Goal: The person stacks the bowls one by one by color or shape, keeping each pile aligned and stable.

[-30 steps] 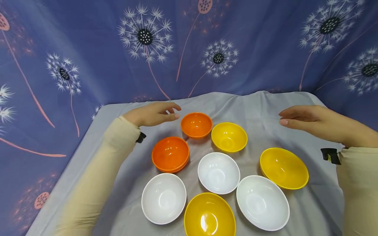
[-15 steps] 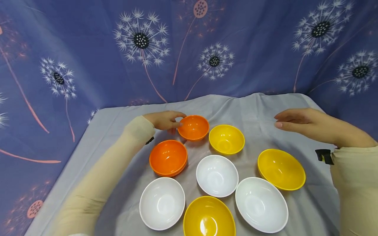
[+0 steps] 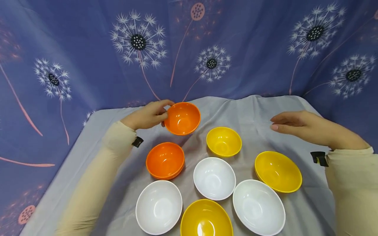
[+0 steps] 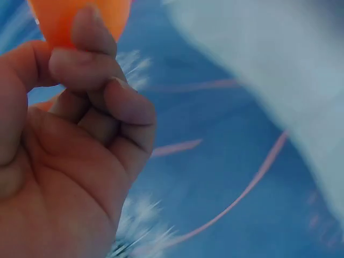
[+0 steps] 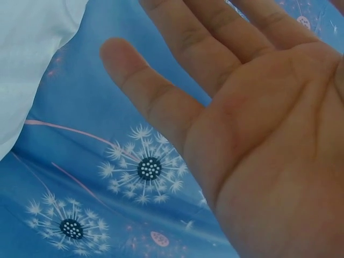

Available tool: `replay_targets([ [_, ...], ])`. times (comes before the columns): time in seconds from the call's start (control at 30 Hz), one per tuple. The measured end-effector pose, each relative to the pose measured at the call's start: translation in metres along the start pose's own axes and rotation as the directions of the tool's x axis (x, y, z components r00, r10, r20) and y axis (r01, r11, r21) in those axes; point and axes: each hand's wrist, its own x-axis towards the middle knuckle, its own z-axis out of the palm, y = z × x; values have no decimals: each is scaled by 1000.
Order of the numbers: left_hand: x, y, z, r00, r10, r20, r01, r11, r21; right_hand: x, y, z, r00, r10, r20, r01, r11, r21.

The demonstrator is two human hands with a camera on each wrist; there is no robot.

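Note:
My left hand (image 3: 149,114) pinches the left rim of an orange bowl (image 3: 183,118), which is lifted off the cloth and tilted a little toward me. In the left wrist view the curled fingers and thumb meet on the same orange bowl (image 4: 59,21). Below it on the cloth sit nested orange bowls (image 3: 165,160). To the right of the raised bowl stands a small yellow bowl (image 3: 223,142). My right hand (image 3: 313,127) hovers above the cloth at the right with relaxed fingers, holding nothing. Its palm (image 5: 269,145) and extended fingers show in the right wrist view.
White bowls stand at front left (image 3: 159,207), in the middle (image 3: 214,178) and at front right (image 3: 259,207). Another yellow bowl (image 3: 278,171) leans at the right, and a large yellow bowl (image 3: 206,218) is nearest me. A grey cloth (image 3: 251,111) covers the table; a blue dandelion curtain (image 3: 251,39) hangs behind.
My left hand reached the far orange bowl, gripped its rim and raised it up and to the left. The right hand stays nearly still; the head view shifted slightly.

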Motion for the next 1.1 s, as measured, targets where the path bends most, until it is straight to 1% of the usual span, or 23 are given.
replay_targets([
  [0.03,-10,6,-6,1000,7,-29,-6,1000,20,2,1,1,1000,-1,0,1,1000,1],
  [0.1,-29,17,-12,998,19,-63,-14,997,72,5,2,2,1000,-1,6,1,1000,2],
  [0.17,-45,23,-12,998,39,-54,-32,991,128,5,3,2,1000,1,7,-1,1000,2],
  [0.23,-59,25,-5,998,58,-22,-54,985,166,6,3,3,1000,1,10,-1,1000,2],
  [0.3,-69,24,4,997,72,13,-73,978,197,7,3,4,1000,1,14,-1,1000,6],
  [0.4,-80,19,18,996,74,42,-82,973,214,10,2,6,1000,0,21,0,1000,14],
  [0.43,-83,17,22,996,73,44,-81,971,224,10,2,7,1000,-1,22,0,1000,16],
  [0.53,-88,12,30,998,36,50,-46,972,232,13,1,9,1000,-2,24,1,1000,19],
  [0.63,-90,8,33,997,-22,78,7,983,184,14,1,12,1000,0,27,0,1000,20],
  [0.73,-90,5,34,991,-83,104,71,991,115,14,-1,13,999,7,38,-8,1000,13],
  [0.87,-90,0,37,987,-115,116,107,992,74,17,0,16,999,8,52,-10,1000,27],
  [1.0,-89,-3,34,984,-132,122,125,990,65,24,8,19,996,0,92,-7,997,76],
  [1.1,-95,-3,28,982,-161,100,154,986,69,29,15,21,990,1,142,-16,994,105],
])
